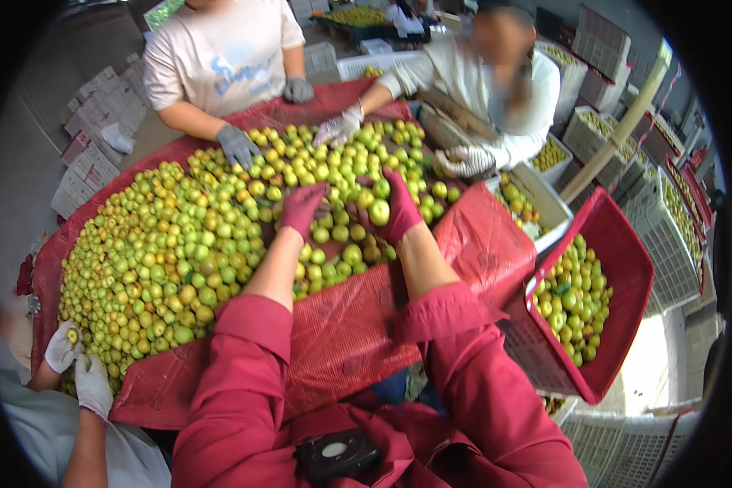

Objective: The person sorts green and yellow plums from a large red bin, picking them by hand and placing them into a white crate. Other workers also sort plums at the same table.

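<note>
Small green and yellow-brown fruits, which look like jujubes [177, 244], lie heaped on a table lined with red sheeting [348, 329]. My right hand [399, 204], in a pink-red glove, is cupped around several larger green fruits [379, 212] above the near part of the heap. To its left, my left hand [305, 207], gloved alike, rests over the fruits with its fingers spread towards the right; no fruit shows in its grip, though its palm side is partly hidden.
A red-lined crate [622, 293] of fruits stands at the table's right, beside a white crate [558, 213]. Co-workers' gloved hands reach over the heap's far side and left end. Stacked crates [659, 238] fill the right; a slanted pole [616, 128] rises there.
</note>
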A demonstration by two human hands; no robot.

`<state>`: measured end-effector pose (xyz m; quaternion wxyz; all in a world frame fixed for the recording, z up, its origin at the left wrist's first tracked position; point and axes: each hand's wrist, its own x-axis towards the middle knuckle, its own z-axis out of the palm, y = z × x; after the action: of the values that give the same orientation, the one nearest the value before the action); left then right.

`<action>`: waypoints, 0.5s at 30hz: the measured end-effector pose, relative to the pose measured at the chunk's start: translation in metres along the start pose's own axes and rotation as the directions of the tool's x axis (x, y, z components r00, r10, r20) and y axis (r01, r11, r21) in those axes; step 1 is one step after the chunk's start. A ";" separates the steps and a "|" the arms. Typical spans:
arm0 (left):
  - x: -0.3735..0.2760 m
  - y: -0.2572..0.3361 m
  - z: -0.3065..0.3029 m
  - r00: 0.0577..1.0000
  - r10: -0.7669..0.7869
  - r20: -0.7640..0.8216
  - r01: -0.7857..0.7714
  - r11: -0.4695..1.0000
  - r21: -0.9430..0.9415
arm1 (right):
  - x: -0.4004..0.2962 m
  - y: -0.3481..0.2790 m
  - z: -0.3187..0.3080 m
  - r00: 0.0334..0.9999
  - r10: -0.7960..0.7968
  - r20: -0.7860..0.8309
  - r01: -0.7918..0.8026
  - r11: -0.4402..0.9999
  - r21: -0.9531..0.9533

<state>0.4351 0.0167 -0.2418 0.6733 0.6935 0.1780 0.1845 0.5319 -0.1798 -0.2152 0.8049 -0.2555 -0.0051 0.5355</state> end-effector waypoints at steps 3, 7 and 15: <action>0.008 -0.017 -0.001 0.989 0.086 0.123 -0.112 0.970 0.215 | -0.003 -0.003 -0.027 0.993 -0.093 0.068 0.086 0.991 0.102; 0.003 -0.019 -0.010 0.910 0.336 0.243 -0.413 0.784 0.463 | -0.083 -0.009 -0.004 0.960 -0.149 0.235 0.092 0.967 0.238; -0.024 -0.013 0.016 0.834 0.230 0.501 -0.531 0.582 0.616 | -0.266 -0.035 -0.040 0.868 -0.477 0.137 0.405 0.841 0.359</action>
<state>0.4222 -0.0089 -0.2559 0.3000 0.9467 -0.0488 0.1066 0.4593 -0.4365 -0.1647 0.9316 -0.0531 -0.0670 0.3532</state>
